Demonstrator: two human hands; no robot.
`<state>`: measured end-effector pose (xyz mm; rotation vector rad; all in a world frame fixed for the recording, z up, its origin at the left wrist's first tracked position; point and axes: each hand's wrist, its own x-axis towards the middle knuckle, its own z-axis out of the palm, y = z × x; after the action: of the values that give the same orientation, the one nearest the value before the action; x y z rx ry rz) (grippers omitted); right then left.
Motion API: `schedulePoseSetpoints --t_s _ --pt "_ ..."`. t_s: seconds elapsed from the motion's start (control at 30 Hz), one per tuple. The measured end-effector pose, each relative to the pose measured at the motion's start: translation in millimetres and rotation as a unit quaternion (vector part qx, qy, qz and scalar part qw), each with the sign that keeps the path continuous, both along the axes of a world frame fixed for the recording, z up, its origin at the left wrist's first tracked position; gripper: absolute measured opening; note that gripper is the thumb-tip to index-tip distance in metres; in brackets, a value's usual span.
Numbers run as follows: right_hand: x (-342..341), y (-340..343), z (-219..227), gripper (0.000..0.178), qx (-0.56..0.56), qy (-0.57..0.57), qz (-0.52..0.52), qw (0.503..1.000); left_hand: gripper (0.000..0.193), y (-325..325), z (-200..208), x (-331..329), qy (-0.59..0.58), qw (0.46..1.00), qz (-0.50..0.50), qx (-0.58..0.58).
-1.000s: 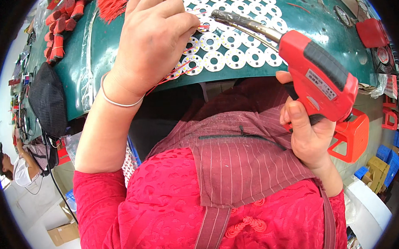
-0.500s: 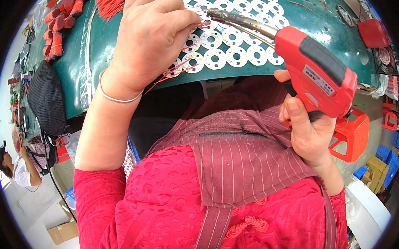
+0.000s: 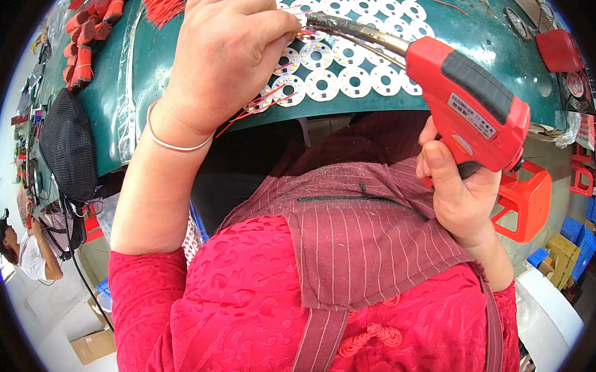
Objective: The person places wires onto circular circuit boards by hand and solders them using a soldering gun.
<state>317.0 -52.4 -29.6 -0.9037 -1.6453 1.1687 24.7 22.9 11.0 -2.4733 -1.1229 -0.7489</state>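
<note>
My right hand (image 3: 461,195) is wrapped round the handle of a red and black soldering gun (image 3: 467,105). Its long, darkened tip points left and reaches over white ring-shaped LED boards (image 3: 321,85) laid in rows. Beside that tip, my left hand (image 3: 229,56) is closed in a pinch on a thin red wire (image 3: 304,33); the exact contact between tip, wire and board is too small to tell. More red wires (image 3: 248,113) stick out from boards at the near left, partly hidden under my left hand.
The boards lie on a green table mat (image 3: 117,81). Loose red wires (image 3: 164,7) and bundled ones (image 3: 82,66) sit at its far left. A black mesh cover (image 3: 69,146) hangs by the left edge. Red stools (image 3: 528,202) stand to the right; another person (image 3: 28,251) is far left.
The soldering gun has shifted slightly left, and my right index finger has drawn back lower at its trigger. My left hand stays almost in place.
</note>
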Motion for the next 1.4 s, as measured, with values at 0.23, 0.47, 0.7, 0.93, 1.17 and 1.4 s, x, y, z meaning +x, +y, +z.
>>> schedulePoseSetpoints --t_s 0.23,0.47,0.7,0.93,1.17,1.4 --pt "-2 1 2 0.023 0.018 -0.003 -0.004 1.000 0.010 3 -8 -2 -0.033 0.999 -0.018 0.030" --pt "-1 0 9 0.015 -0.029 0.032 -0.042 0.998 0.012 3 1 2 -0.004 1.000 -0.008 0.004" --pt "2 -3 7 0.014 -0.028 0.049 -0.036 0.998 0.012 -1 4 0 -0.113 0.988 0.018 -0.101" --pt "7 -7 5 0.024 -0.018 0.039 -0.041 0.998 0.015 -7 8 5 -0.014 0.999 -0.022 -0.042" --pt "9 -9 1 0.039 -0.008 0.047 -0.017 0.999 0.015 -10 -2 8 -0.007 1.000 -0.006 -0.030" --pt "10 -9 1 0.042 0.002 0.042 -0.025 0.999 0.014 -8 -7 9 -0.020 0.999 -0.001 -0.027"
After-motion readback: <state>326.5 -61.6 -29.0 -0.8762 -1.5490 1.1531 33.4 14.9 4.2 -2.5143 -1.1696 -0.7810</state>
